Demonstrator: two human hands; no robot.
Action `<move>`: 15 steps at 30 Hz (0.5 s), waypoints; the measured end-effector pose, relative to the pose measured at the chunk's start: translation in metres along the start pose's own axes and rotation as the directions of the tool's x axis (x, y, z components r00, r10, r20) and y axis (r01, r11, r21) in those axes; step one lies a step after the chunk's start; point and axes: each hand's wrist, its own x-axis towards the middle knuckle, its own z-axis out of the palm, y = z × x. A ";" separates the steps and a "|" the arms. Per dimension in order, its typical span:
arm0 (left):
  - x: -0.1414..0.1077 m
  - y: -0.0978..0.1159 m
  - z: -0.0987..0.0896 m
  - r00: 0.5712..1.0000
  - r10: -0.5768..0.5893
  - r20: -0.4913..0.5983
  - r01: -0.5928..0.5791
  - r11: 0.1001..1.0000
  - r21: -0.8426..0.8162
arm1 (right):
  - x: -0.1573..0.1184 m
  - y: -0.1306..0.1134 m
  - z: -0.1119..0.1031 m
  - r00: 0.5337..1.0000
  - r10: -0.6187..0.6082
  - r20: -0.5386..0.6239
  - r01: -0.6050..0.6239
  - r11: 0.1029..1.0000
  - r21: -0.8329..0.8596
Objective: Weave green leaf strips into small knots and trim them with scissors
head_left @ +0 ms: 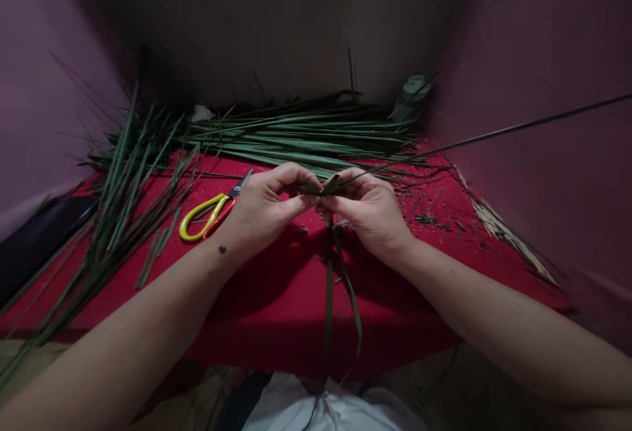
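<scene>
Between my two hands, above the red cloth, is a folded green leaf strip [332,185]. My left hand [276,197] pinches its left end between thumb and forefinger. The thumb and fingers of my right hand [372,210] close on its right side, almost touching the left fingertips. Two narrow leaf ends [329,293] hang down from the fold toward my lap. A long thin stem [513,128] runs from the right hand up to the right. Beside my left wrist lie scissors [205,215] with yellow and red handles, their blades partly behind the hand.
Long green leaves [286,135] lie piled across the back of the red cloth [266,293]. More leaves [118,201] spread along the left and over the front edge. A pale bottle [413,95] stands back right. Scraps [429,220] and pale sticks [513,240] lie at right.
</scene>
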 end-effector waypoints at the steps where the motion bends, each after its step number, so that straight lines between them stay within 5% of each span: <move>1: 0.000 0.000 0.000 1.000 0.027 -0.004 -0.027 0.999 0.038 | 0.000 0.000 0.000 1.000 -0.024 0.003 0.024 0.999 -0.032; 9: -0.002 0.000 0.003 0.990 0.129 -0.058 -0.118 0.979 0.165 | -0.004 0.000 0.000 0.995 -0.098 0.006 0.098 0.989 -0.111; 15: 0.000 0.001 0.005 0.989 -0.080 -0.128 0.069 0.994 -0.091 | -0.005 -0.005 0.003 0.999 -0.044 -0.018 0.043 0.998 -0.042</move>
